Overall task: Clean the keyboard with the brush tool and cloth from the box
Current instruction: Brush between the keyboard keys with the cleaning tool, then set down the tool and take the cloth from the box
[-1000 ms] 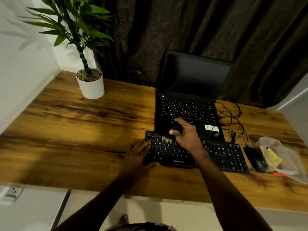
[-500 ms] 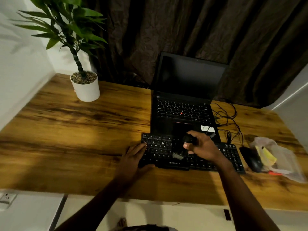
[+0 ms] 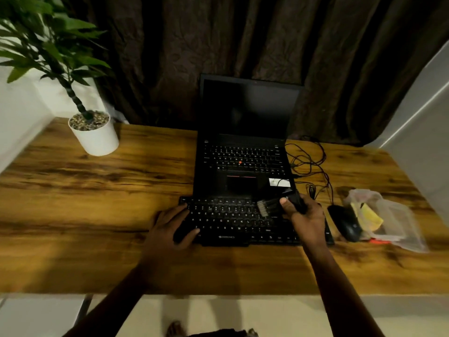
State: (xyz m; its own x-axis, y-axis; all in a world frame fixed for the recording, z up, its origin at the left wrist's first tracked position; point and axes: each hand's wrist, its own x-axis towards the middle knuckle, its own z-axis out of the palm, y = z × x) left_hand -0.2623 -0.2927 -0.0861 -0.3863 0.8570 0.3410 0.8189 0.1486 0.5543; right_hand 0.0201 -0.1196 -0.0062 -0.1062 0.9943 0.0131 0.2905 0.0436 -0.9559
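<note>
Keyboard (image 3: 230, 221) runs left-right; right grip (image 3: 303, 216) clutches the brush (image 3: 267, 207) over its right half, bristles pointing left. Left grip (image 3: 170, 227) rests flat on its left end.

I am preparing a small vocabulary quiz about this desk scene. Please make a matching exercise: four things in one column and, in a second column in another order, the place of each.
Things
1. black brush tool with grey bristles
2. white round plant pot
3. black computer mouse
4. open black laptop

Places
A. at the far left of the wooden desk
B. directly behind the black external keyboard
C. held in the right hand, over the keys
D. between the keyboard's right end and the clear plastic bag

Pairs: 1-C, 2-A, 3-D, 4-B
</note>
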